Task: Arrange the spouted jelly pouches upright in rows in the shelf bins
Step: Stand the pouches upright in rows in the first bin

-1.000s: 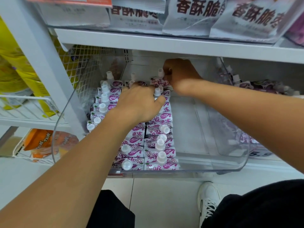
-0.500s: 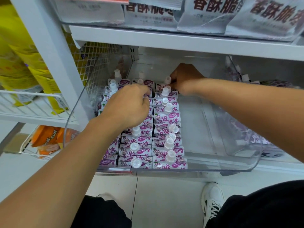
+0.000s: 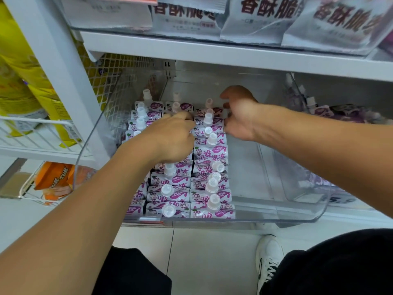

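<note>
Purple-and-white spouted jelly pouches [image 3: 209, 199] with white caps stand in three rows in the left part of a clear plastic bin [image 3: 297, 211] on the lower shelf. My left hand [image 3: 170, 139] rests palm-down on the middle row, its fingers curled over pouches near the back. My right hand [image 3: 240, 116] presses against the right side of the right row at the back, fingers pinching a pouch there. The pouches under both hands are hidden.
The bin's right part holds no pouches. A second clear bin [image 3: 340, 116] to the right holds loose purple pouches. White snack bags [image 3: 255, 15] fill the shelf above. Yellow packs [image 3: 19, 86] and an orange bag [image 3: 55, 177] sit at left. My shoe [image 3: 268, 258] stands below.
My left hand has slid forward toward the back of the middle row. My right hand has dropped from the bin's back wall to the side of the right row.
</note>
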Action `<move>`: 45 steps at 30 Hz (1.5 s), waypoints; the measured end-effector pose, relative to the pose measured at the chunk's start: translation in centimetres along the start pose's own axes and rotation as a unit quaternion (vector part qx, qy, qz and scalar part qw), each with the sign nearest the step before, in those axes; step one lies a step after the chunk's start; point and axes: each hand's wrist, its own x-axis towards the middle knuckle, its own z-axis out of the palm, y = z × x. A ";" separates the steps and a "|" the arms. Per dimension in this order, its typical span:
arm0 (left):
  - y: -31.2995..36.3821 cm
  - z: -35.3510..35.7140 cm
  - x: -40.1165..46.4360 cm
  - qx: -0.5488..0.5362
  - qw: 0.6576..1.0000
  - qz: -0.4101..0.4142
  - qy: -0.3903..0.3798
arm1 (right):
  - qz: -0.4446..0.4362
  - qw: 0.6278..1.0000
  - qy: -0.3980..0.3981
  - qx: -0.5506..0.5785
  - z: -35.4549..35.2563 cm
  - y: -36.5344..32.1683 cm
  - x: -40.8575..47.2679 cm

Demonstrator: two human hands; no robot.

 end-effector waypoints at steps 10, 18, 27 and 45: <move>0.2 0.0 0.4 -0.016 1.000 -0.024 -0.002 | 0.110 0.983 -0.143 -0.021 -0.6 1.3 2.2; 0.7 0.1 0.6 0.002 0.999 -0.042 0.014 | 0.134 0.968 -0.207 -0.039 -1.1 1.4 1.8; -0.1 -1.5 -5.3 -0.101 0.979 0.043 0.174 | -0.117 0.822 -0.145 -0.539 -1.9 -0.3 -7.5; 0.1 -0.5 -9.4 -0.063 0.996 0.033 0.060 | -0.164 0.560 -0.192 -0.789 0.5 3.9 -9.7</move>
